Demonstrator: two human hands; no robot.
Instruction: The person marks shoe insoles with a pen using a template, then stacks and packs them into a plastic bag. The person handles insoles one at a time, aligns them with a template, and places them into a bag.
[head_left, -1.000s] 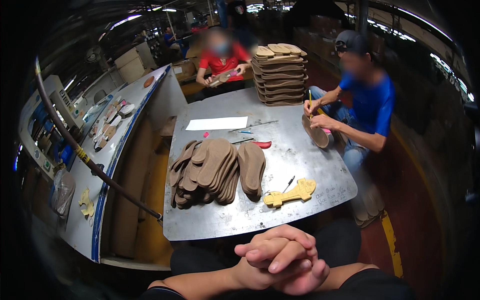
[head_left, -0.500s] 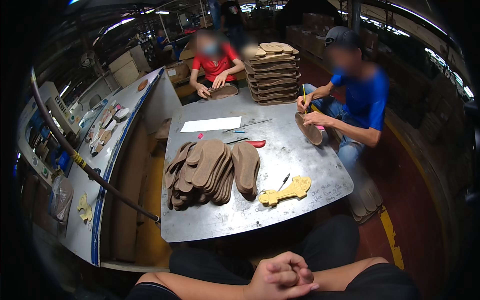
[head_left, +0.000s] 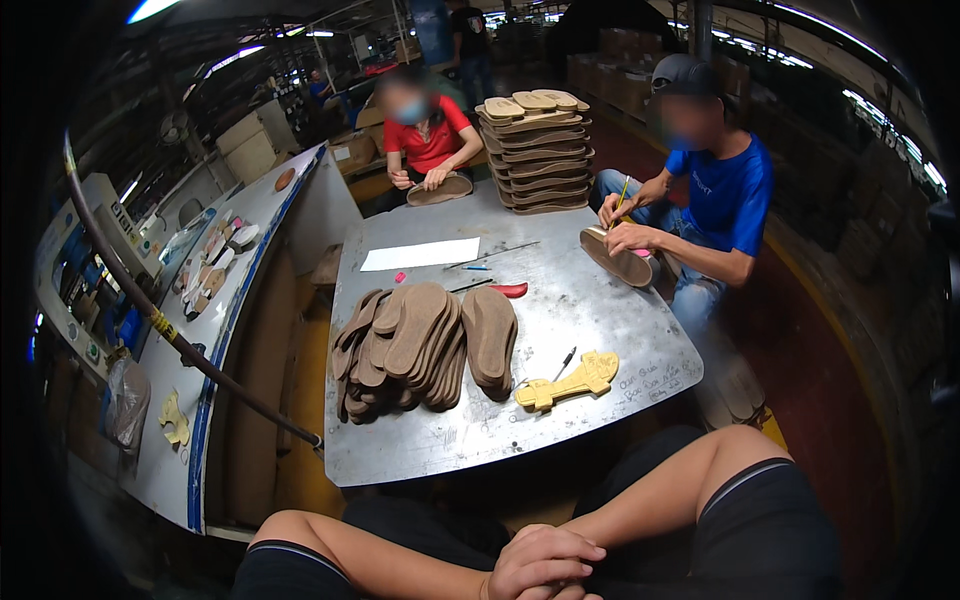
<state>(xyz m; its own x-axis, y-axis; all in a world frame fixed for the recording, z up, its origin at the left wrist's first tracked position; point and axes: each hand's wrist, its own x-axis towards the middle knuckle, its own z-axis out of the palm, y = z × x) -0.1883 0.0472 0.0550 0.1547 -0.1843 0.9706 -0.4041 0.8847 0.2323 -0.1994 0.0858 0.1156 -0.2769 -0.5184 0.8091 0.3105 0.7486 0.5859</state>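
Close to my body, at the lower edge, my hands are clasped together over my lap. My left hand (head_left: 540, 558) lies on top, its fingers folded over my right hand. Most of the right hand is hidden beneath it and by the picture's edge; its forearm (head_left: 645, 505) comes in from the right. Neither hand touches the metal table (head_left: 430, 450). Nearest on the table are a yellow sole-shaped template (head_left: 570, 385), a dark pen (head_left: 566, 361), a large pile of brown footbeds (head_left: 412, 335) and a smaller stack of footbeds (head_left: 490, 345).
Across the table, one person in red (head_left: 430, 145) handles a footbed. At the right, another in blue (head_left: 725, 205) holds a yellow pencil against a footbed. A tall footbed stack (head_left: 535, 160), white paper (head_left: 420, 254) and a red curved piece (head_left: 511, 290) are farther back. A side bench (head_left: 170, 400) stands left.
My clasped hands have shifted slightly left and lower, with the right forearm now angled down from higher up. The person in blue has tilted their footbed. My view has shifted slightly.
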